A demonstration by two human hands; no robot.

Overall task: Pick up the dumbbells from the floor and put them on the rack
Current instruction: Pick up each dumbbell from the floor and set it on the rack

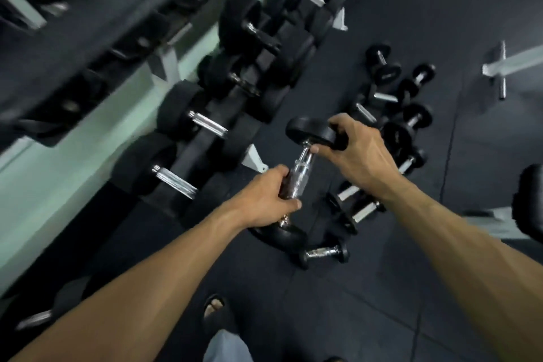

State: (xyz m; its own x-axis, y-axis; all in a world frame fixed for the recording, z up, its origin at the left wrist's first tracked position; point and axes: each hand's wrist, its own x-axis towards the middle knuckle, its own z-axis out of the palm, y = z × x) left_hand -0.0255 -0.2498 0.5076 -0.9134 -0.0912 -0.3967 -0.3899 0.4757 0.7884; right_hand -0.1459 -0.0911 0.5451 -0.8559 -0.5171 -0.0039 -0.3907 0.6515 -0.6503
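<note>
Dumbbell held in both of my hands, clear of the floor, beside the rack.

My left hand [269, 200] is wrapped around the chrome handle of the dumbbell [299, 173]; my right hand [357, 153] clasps its far head. Its long axis runs near-to-far, tilting right, with the rack [205, 103] to the left, nearer my left hand. On the floor [440, 273] to the right I count about seven more dumbbells [324, 253], some overlapping; the blurred rack holds several.
</note>
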